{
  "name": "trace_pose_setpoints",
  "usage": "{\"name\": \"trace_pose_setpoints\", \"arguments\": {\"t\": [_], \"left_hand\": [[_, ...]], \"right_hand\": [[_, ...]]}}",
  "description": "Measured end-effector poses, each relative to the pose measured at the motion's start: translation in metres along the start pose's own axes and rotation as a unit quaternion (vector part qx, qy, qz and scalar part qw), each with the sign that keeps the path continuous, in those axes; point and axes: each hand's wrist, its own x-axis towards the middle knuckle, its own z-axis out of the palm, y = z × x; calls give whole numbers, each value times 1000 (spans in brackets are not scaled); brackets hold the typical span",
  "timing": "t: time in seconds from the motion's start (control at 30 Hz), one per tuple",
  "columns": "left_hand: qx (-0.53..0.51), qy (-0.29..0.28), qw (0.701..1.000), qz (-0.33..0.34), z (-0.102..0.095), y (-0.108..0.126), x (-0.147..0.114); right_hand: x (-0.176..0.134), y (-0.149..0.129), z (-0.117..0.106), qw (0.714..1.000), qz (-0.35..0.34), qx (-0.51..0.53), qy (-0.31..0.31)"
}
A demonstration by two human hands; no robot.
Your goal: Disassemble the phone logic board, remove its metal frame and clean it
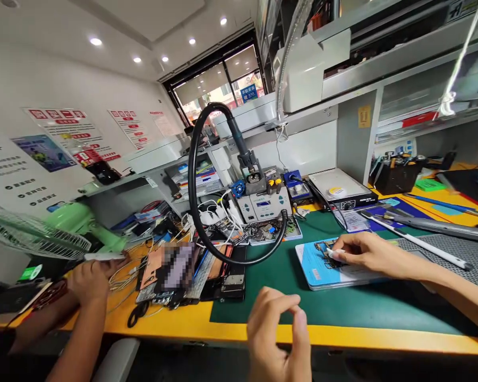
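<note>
My right hand (360,253) reaches in from the right, fingertips pinched on a small white wad (335,253), perhaps tissue or cotton. The wad is against a small phone circuit board (322,246), partly hidden by my fingers. Beneath the board is a flat blue-and-white booklet or pad (314,273) on the green mat (271,302). My left hand (276,337) is raised in front of the table's near edge. Its fingers are loosely curled, thumb and index tips close with a slight gap, and I see nothing held.
A rework station (265,204) with a thick black hose (193,175) stands behind the mat. Stacked phone parts (233,284) and cables lie left. Another person's hands (90,281) are at the far left, near a green fan (77,228). A white pen-like tool (434,249) lies right.
</note>
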Motion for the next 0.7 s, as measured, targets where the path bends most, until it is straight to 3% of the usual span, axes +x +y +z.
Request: {"name": "trace_pose_setpoints", "arguments": {"t": [0.2, 0.37, 0.7], "left_hand": [[-18, -80, 996, -27, 22, -21, 2], [-44, -117, 990, -66, 25, -24, 3], [-137, -64, 969, -195, 32, -41, -7]], "right_hand": [[0, -2, -3, 1000, -1, -4, 9], [-1, -1, -3, 1000, -3, -4, 8], [2, 11, 3, 999, -23, 16, 21]]}}
